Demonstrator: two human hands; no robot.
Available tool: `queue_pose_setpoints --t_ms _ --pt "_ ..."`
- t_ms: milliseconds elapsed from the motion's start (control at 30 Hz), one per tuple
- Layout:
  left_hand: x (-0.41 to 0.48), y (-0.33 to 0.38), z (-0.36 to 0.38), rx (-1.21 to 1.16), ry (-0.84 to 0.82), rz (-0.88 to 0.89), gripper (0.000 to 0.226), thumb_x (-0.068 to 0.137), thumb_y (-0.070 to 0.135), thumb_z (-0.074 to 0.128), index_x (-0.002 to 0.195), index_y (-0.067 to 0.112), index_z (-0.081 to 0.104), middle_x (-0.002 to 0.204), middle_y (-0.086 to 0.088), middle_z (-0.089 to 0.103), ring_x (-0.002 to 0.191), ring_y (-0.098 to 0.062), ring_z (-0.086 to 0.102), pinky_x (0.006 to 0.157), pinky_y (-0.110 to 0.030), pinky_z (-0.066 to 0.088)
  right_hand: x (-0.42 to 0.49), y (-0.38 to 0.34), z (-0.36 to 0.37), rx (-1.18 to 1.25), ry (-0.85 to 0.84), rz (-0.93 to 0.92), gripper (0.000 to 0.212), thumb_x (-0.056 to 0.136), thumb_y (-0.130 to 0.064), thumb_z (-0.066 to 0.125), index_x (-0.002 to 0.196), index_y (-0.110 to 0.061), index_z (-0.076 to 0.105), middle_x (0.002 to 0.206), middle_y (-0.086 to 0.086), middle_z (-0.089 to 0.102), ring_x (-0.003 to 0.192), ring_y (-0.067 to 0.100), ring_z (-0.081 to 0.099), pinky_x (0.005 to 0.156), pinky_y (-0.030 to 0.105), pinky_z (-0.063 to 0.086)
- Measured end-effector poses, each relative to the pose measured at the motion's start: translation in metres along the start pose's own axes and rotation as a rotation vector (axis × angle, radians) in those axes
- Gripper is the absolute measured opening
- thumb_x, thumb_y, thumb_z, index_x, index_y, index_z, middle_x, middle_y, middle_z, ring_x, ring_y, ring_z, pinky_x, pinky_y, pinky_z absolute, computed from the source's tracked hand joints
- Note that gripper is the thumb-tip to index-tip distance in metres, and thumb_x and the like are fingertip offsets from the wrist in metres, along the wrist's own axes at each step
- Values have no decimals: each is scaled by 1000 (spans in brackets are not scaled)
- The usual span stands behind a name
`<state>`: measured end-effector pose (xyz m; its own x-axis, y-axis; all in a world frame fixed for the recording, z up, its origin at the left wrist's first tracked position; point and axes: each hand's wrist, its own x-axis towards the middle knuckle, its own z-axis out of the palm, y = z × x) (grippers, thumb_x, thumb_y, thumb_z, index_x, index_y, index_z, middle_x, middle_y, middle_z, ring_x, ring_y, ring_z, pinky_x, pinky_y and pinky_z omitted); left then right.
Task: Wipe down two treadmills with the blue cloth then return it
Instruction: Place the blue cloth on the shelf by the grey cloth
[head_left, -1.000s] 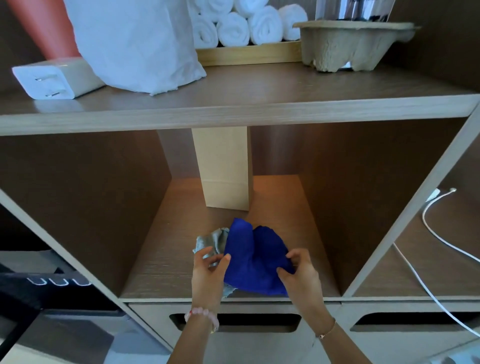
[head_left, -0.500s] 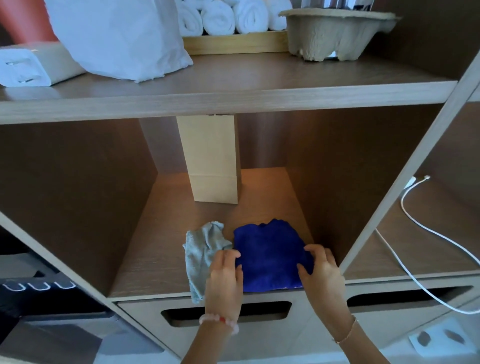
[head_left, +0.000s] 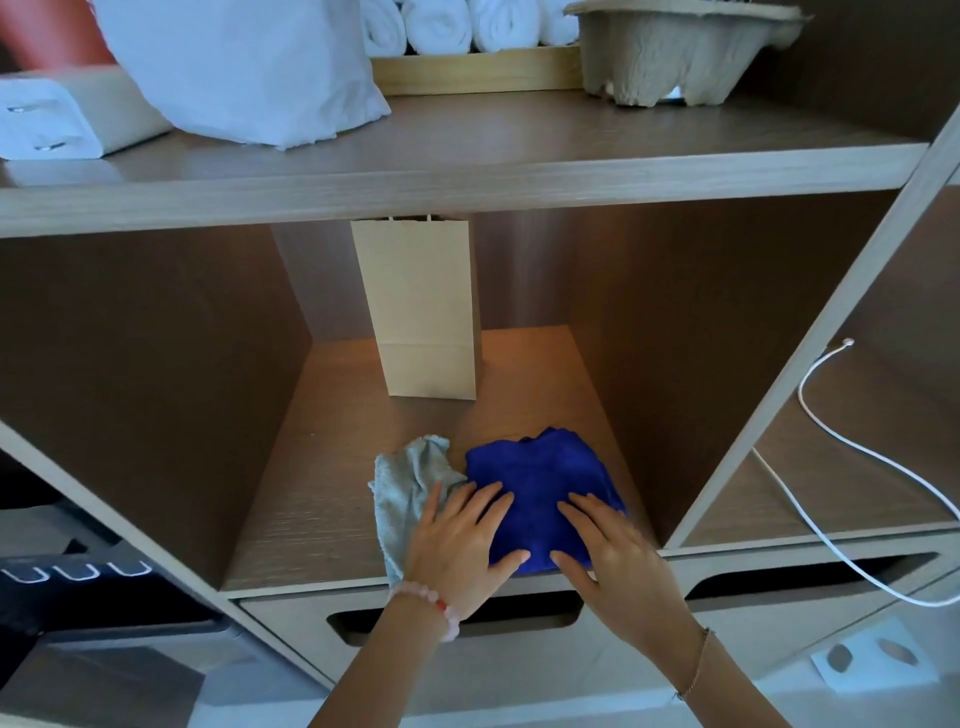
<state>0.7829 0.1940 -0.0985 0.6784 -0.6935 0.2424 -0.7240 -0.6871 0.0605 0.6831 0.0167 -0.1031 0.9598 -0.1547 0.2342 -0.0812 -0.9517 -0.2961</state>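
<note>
Pressing down on the blue cloth (head_left: 540, 475), the fingers (head_left: 488, 500) of the left hand (head_left: 457, 551) lay straight and a little spread, gripping nothing. The outermost one rested on the grey cloth (head_left: 402, 483) instead. The right hand (head_left: 618, 564) matched it, with its fingers (head_left: 587, 512) flat and extended over the blue cloth's right half. Both thumbs pointed inward along the cloth's near edge.

The blue cloth sat directly under both sets of fingers, bunched into a rough square. It extended from the fingertips toward twelve o'clock and lay on the cubby floor (head_left: 317, 499) close to the front lip. The grey cloth touched it at nine o'clock, crumpled, with its lower end reaching the lip. A beaded bracelet (head_left: 434, 605) circled the left wrist and a thin chain (head_left: 696, 665) the right.

Farther out at eleven o'clock, a tan paper bag (head_left: 421, 312) stood upright near the back of the cubby. At three o'clock, in the neighbouring compartment, a white cable (head_left: 831, 434) trailed down past the drawer front (head_left: 291, 618).

The upper shelf (head_left: 467, 161) lay at twelve o'clock. It carried a white charger (head_left: 57, 119), a white bag (head_left: 244, 67), a wooden tray (head_left: 478, 70) of rolled towels (head_left: 441, 23) and a pulp cup carrier (head_left: 670, 52).
</note>
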Motion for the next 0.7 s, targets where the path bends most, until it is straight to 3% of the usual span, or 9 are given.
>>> queue_pose_setpoints --t_ms 167,267,367,467,567,633,700 --pt "4 -6 2 24 -16 -9 62 76 66 38 112 26 67 116 10 65 110 -21 61 101 -52 29 5 -2 0 -41 -82 22 72 93 -62 12 121 -17 60 122 -1 64 114 18 60 85 32 52" --pt "11 -11 1 17 -83 -25 65 77 68 33 116 27 65 120 11 63 114 -23 58 106 -54 28 12 -3 0 -58 -101 56 73 93 -62 10 119 -18 62 120 -2 65 111 17 62 81 31 54" --pt "20 -12 -5 32 -191 -25 83 73 72 12 137 31 45 144 13 42 137 -22 31 114 -54 6 17 -3 3 -66 -138 64 75 93 -62 9 119 -17 63 121 -1 65 111 17 62 80 32 57" --pt "21 -12 -7 42 -257 -43 94 65 73 -4 146 34 25 153 16 21 143 -17 10 115 -50 -5 19 -1 2 -65 -157 46 76 93 -63 9 119 -17 63 121 -1 65 111 17 62 80 31 56" --pt "22 -10 -12 -11 -293 -68 83 76 74 8 147 34 22 154 16 19 143 -15 7 114 -47 -5 21 2 0 -43 -135 29 82 89 -68 4 123 -18 60 126 -2 61 116 16 59 83 28 54" --pt "23 -10 -15 -30 -291 -80 66 89 65 28 147 34 23 153 17 21 143 -14 6 115 -45 -3 23 4 -3 8 -136 14 95 78 -79 -4 137 -23 44 143 -6 45 132 12 42 97 25 44" --pt "22 -12 -18 -49 -237 -78 60 92 59 35 145 33 28 150 15 30 142 -13 12 116 -43 1 24 4 -11 76 -183 43 82 81 -76 13 145 -27 28 151 -11 29 140 7 26 104 21 35"
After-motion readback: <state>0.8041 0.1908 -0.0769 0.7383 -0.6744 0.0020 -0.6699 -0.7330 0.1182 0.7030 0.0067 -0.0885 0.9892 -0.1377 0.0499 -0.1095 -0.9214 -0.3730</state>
